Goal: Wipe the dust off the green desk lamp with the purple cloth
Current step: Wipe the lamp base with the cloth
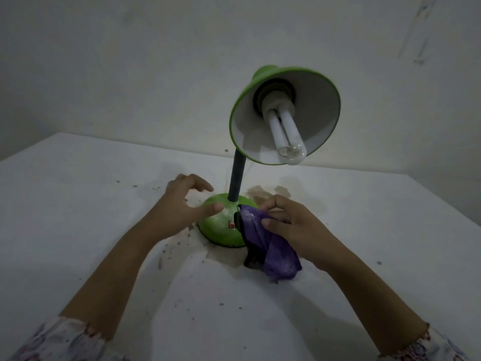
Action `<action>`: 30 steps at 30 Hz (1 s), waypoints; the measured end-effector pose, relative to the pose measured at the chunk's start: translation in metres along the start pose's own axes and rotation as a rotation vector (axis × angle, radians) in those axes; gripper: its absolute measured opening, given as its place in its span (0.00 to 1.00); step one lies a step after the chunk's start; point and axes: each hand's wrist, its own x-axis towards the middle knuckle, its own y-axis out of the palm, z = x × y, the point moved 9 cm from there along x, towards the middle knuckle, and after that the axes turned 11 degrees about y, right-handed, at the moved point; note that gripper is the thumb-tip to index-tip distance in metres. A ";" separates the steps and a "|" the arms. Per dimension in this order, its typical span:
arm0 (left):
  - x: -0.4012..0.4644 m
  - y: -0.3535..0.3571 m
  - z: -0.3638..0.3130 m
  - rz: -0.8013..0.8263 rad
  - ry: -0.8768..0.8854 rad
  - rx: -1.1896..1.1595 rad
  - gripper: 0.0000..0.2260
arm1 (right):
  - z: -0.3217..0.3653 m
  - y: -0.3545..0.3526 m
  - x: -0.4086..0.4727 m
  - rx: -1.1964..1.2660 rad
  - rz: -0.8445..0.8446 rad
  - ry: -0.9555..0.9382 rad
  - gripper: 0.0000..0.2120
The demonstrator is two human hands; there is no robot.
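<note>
Head view: nearest, two patterned sleeves [59, 340] are seen at the bottom edge, forearms reaching over the speckled white worktop [78, 204]. The purple cloth [270, 246] is bunched and pinched by the right hand [294, 225], pressed against the right side of the green desk lamp [223, 225] at its domed base. The left hand [182, 204] is spread, fingers loosely bent, thumb touching the dome, nothing gripped. The base-wiping step appears to be in hand; dust is still seen there. Next, the cloth would likely be carried round the dome, then up the dark neck [236, 178] to the shade [283, 115], with the lamp steadied.
</note>
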 end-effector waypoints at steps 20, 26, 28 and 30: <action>-0.027 -0.062 -0.095 -0.276 0.306 0.029 0.08 | 0.024 0.041 -0.004 0.003 0.037 -0.153 0.07; -0.035 -0.085 -0.076 -0.011 0.192 -0.108 0.19 | 0.054 0.047 -0.005 0.201 0.230 -0.219 0.07; -0.039 -0.075 -0.071 0.204 0.117 -0.083 0.29 | 0.072 0.061 -0.010 0.059 0.256 -0.324 0.09; -0.043 -0.058 -0.067 0.378 0.085 -0.020 0.28 | 0.087 0.075 -0.011 -0.023 0.276 -0.399 0.09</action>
